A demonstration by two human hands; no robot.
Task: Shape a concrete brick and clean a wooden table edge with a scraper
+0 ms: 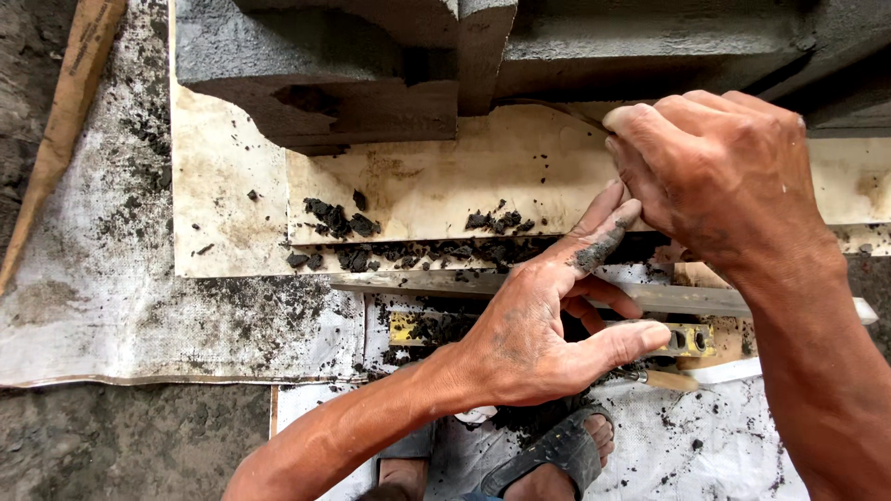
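1. Step in hand — judged to be fine shaping of the grey moulding point(371, 83), which stands on the pale board point(436, 181).
2. The right hand point(715, 176) is closed on a thin tool point(557, 109) whose tip reaches the moulding's base.
3. The left hand point(548, 325) is open, holding nothing, its mud-smeared finger extended beside the right hand.
4. Dark crumbs point(339, 221) lie on the board; a metal straightedge point(427, 281) lies just below.
5. A next move would call for a steady, light stroke — wet edges probably break easily.

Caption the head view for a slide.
Right hand pinches a thin tool against grey moulded cement; mortar-smeared left hand steadies beside it.
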